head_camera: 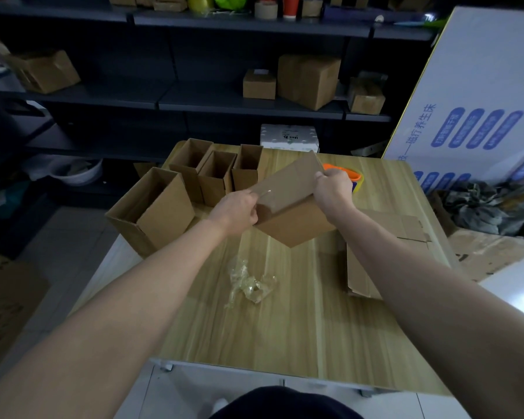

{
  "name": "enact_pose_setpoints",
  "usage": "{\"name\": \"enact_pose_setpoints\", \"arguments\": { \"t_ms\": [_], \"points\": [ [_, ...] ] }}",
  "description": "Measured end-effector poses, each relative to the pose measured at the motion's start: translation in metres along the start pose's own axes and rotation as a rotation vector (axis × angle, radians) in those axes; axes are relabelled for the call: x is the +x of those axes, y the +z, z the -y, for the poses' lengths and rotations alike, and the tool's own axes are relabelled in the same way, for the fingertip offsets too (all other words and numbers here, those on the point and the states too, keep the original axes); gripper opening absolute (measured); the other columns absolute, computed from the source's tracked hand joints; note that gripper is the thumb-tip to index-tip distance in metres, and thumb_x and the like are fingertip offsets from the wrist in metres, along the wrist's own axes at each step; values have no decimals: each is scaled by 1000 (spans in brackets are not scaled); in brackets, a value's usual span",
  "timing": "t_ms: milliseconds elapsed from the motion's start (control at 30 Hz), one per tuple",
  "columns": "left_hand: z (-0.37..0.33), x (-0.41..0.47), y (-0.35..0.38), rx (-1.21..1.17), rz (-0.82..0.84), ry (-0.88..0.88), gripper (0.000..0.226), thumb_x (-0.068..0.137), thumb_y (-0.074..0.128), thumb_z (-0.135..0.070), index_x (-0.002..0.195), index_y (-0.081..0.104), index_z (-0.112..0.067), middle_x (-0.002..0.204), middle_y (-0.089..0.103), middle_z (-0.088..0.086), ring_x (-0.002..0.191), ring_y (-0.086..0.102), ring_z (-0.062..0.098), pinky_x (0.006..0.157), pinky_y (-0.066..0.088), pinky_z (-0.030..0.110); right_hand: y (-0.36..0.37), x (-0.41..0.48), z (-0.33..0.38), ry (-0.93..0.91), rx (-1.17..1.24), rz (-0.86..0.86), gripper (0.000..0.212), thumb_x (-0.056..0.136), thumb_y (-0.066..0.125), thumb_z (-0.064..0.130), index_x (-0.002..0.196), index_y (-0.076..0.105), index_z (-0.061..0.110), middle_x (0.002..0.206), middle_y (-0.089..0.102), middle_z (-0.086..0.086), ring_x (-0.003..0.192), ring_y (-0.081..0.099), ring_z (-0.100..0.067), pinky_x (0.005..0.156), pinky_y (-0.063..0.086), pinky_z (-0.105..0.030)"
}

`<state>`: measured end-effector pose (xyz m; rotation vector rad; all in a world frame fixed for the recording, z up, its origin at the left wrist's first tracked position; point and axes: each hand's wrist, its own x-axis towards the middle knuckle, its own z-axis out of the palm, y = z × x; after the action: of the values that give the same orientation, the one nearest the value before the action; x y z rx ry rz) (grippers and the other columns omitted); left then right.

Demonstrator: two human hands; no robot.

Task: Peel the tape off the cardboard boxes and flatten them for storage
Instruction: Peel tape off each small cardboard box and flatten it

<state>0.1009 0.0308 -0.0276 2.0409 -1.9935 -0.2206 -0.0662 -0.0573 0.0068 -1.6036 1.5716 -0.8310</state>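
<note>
Storeroom: dark metal shelving with cardboard cartons, tape rolls.

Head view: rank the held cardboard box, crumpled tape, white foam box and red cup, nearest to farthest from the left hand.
1. The cardboard box: gripped by the left hand itself.
2. The crumpled tape: on the table, nearer the person.
3. The white foam box: past the table's far edge.
4. The red cup: top shelf, at the back.
</note>
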Motion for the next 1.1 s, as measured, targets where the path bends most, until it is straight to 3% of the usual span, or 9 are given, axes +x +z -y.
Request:
{"name": "enact_pose_setpoints", "arguments": {
  "t_ms": [133, 200, 333, 533, 667, 767, 833, 933, 1100],
  "points": [
    [6, -1, 8, -280, -50, -168, 5, 87, 56, -8, 83, 57, -8, 83, 58, 6, 74, 57, 21, 63, 47, 26, -3, -1, 0, 2, -21, 3, 35, 96, 39, 13, 61, 35, 14, 63, 35, 1, 57, 37, -18, 52, 31, -28],
    [6, -3, 8, -370, -55, -198, 3, 87, 57, -10, 88, 59, -10, 86, 60, 5, 77, 58, 20, 69, 49, 30, -4, -1, -3, 14, -41, -12, 32, 97, 38, 14, 65, 38, 10, 63, 37, 0, 55, 35, -16, 50, 26, -27],
    [7, -4, 3, -331, 36, -122, 6, 89, 61, -23, 93, 62, -19, 96, 62, -4, 87, 58, 12, 78, 48, 29, -5, -1, -6, 24, -53, -21, 34, 96, 38, 15, 62, 35, 12, 63, 38, -1, 60, 37, -20, 56, 29, -28],
    [5, -6, -2, -27, 60, 23, 21, 96, 51, -23, 107, 67, -13, 111, 62, 2, 99, 59, 16, 92, 48, 35, -3, -5, -4, -14, -79, -4, 37, 97, 38, 16, 60, 33, 18, 64, 36, 1, 56, 33, -14, 50, 25, -28],
    [3, -9, -4, 104, 58, 118, 26, 99, 44, -22, 113, 64, -12, 111, 59, 1, 97, 59, 16, 85, 47, 28, 1, -3, -7, 45, -71, 23, 29, 96, 37, 15, 67, 41, 17, 66, 38, 3, 59, 36, -14, 59, 34, -29],
    [4, -11, -3, 128, 43, 154, 22, 99, 44, -18, 102, 64, -11, 99, 58, 1, 84, 56, 13, 74, 45, 23, 3, -3, -6, 47, -38, 47, 31, 93, 40, 14, 67, 37, 29, 70, 39, 8, 77, 46, -18, 78, 46, -35],
    [4, -11, -2, 99, 58, 147, 16, 97, 45, -15, 92, 60, -11, 91, 54, 0, 78, 53, 11, 71, 43, 21, 1, -3, -6, 23, -39, 52, 33, 94, 41, 12, 66, 36, 30, 69, 39, 7, 73, 47, -17, 76, 46, -34],
    [6, -12, 4, -30, 37, 60, 10, 92, 51, -12, 86, 59, -8, 86, 57, 3, 76, 56, 17, 70, 48, 27, -2, -1, -6, -3, -66, 94, 37, 96, 39, 7, 60, 35, 15, 62, 34, 2, 54, 33, -12, 49, 29, -25],
    [4, -16, 19, -453, -112, -246, 5, 87, 58, -11, 85, 57, -6, 76, 56, 2, 68, 51, 14, 64, 45, 28, -4, -7, 1, -66, -126, 76, 38, 98, 38, 10, 61, 34, 14, 62, 34, 1, 53, 32, -12, 46, 25, -25]
  ]
}}
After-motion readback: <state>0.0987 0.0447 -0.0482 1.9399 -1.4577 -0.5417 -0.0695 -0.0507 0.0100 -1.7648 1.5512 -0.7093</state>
